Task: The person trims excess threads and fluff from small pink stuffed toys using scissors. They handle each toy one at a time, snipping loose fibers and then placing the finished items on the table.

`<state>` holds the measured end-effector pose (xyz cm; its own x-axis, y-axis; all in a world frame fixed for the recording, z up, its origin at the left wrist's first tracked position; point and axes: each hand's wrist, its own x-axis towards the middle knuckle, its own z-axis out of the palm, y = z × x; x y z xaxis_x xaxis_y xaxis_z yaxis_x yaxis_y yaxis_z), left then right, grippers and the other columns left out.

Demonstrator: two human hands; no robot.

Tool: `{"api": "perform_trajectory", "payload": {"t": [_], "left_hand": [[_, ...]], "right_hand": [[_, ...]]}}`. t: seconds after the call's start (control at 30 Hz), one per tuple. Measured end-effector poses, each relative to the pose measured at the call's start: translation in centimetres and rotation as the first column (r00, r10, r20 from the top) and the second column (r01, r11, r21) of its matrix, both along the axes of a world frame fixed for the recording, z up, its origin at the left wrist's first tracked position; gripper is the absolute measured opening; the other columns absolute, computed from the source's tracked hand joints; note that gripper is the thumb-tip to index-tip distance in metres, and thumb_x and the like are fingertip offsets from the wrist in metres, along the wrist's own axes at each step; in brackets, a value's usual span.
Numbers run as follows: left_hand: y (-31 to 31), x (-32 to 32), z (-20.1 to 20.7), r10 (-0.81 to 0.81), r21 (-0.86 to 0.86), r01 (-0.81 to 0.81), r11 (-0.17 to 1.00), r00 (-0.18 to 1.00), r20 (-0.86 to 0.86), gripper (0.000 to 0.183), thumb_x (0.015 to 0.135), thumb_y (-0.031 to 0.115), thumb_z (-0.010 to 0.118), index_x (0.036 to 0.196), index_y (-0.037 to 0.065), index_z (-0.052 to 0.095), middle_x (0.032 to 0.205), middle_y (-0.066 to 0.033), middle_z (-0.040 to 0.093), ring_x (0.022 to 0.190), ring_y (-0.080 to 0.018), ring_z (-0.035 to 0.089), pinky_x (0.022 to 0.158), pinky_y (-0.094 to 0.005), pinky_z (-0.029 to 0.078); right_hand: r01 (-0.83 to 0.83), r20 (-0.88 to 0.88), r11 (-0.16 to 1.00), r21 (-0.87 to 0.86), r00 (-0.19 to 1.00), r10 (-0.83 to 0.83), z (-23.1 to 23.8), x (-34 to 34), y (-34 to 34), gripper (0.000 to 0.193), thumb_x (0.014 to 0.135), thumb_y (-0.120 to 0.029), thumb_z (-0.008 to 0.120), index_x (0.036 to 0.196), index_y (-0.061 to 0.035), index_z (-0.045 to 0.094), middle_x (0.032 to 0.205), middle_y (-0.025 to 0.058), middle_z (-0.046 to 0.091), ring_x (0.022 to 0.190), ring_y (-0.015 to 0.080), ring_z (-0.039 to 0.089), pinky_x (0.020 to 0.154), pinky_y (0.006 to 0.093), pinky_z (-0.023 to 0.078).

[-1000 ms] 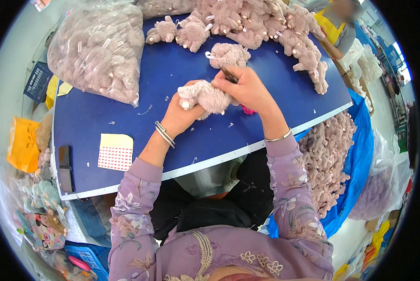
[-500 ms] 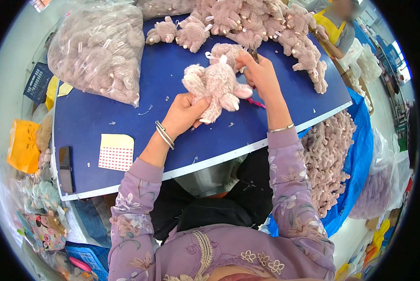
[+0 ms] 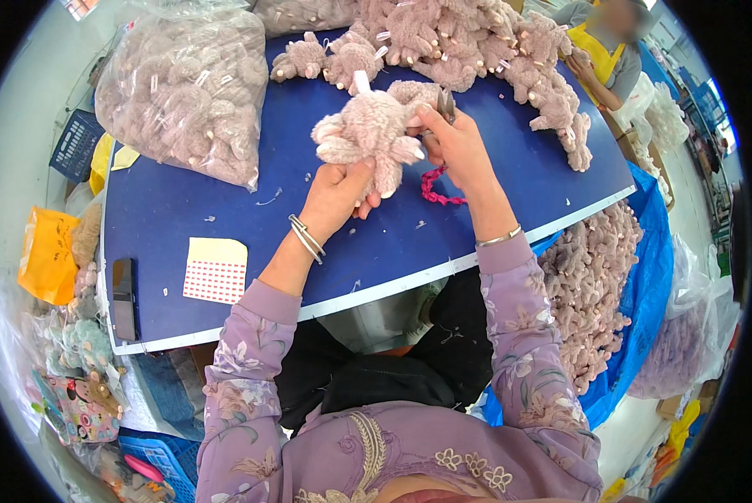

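Observation:
My left hand (image 3: 339,197) is closed on a fluffy greyish-pink plush animal (image 3: 372,127), gripping its lower part just above the blue table. A white tag stands up from the toy's upper end. My right hand (image 3: 461,151) is closed around a small pair of metal thread snips (image 3: 447,104), whose blades stick up past the fingers. Its thumb and fingertip also pinch the toy's right side. A knotted magenta cord (image 3: 433,186) hangs beneath the right hand. Part of another plush (image 3: 416,90) shows behind, by the right fingertips.
Plush toys lie heaped (image 3: 443,42) along the table's far edge. At the far left stands a clear bag (image 3: 183,101) full of them. A sticker sheet (image 3: 215,270) and phone (image 3: 124,298) lie at the left. More plush fills a blue sack (image 3: 644,293) at right; a person (image 3: 611,59) sits beyond.
Both hands have brought the plush slightly left, and it has turned, its tag now pointing up. More of the magenta cord shows under my right hand. The view has shifted a little.

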<state>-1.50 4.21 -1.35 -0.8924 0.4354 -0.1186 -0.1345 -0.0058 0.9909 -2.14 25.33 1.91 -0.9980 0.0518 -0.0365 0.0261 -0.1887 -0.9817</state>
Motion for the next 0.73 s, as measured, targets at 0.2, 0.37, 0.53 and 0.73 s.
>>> {"api": "perform_trajectory", "payload": {"t": [0.2, 0.37, 0.53, 0.73], "left_hand": [[-0.3, -0.4, -0.6, 0.09, 0.057, -0.087, 0.995, 0.995, -0.044, 0.038, 0.096, 0.032, 0.053, 0.08, 0.0, 0.063, 0.066, -0.0061, 0.064, 0.05, -0.0112, 0.059, 0.043, -0.0221, 0.043], [0.1, -0.5, -0.4, 0.263, 0.199, -0.255, 0.946, 0.965, -0.012, 0.037, 0.095, 0.033, 0.055, 0.103, -0.003, 0.059, 0.079, -0.008, 0.065, 0.058, -0.0125, 0.061, 0.045, -0.0241, 0.047], [-0.7, -2.0, -1.5, 0.312, 0.353, -0.335, 0.873, 0.942, 0.121, 0.023, 0.092, 0.02, 0.061, 0.098, -0.001, 0.062, 0.084, -0.0046, 0.065, 0.07, -0.0079, 0.06, 0.06, -0.0223, 0.047], [-0.3, -1.5, -0.8, 0.267, 0.496, -0.345, 0.797, 0.938, 0.222, 0.024, 0.091, 0.014, 0.058, 0.109, -0.002, 0.057, 0.097, -0.0066, 0.065, 0.077, -0.0109, 0.063, 0.067, -0.0257, 0.053]], "right_hand": [[-0.08, -0.131, 0.967, 0.243, 0.985, 0.114, 0.5, 1.0, -2.5, 0.027, 0.088, -0.026, 0.065, 0.095, -0.0008, 0.063, 0.082, 0.0046, 0.063, 0.058, 0.0063, 0.049, 0.051, 0.0242, 0.039], [-0.077, -0.113, 0.938, 0.339, 0.986, 0.121, -0.9, 0.5, -2.6, 0.023, 0.086, -0.023, 0.067, 0.09, -0.0005, 0.063, 0.072, 0.0005, 0.06, 0.065, 0.0069, 0.052, 0.06, 0.0249, 0.043], [-0.105, -0.139, 0.935, 0.338, 0.977, 0.16, -1.2, 0.7, -2.6, 0.023, 0.086, -0.023, 0.067, 0.092, -0.002, 0.063, 0.069, -0.0019, 0.058, 0.062, 0.0049, 0.05, 0.055, 0.0229, 0.04], [-0.071, -0.085, 0.986, 0.151, 0.993, 0.085, -1.2, 0.6, -3.2, 0.029, 0.086, -0.025, 0.068, 0.103, -0.0022, 0.064, 0.073, -0.0017, 0.059, 0.061, 0.0049, 0.049, 0.054, 0.0208, 0.039]]}}
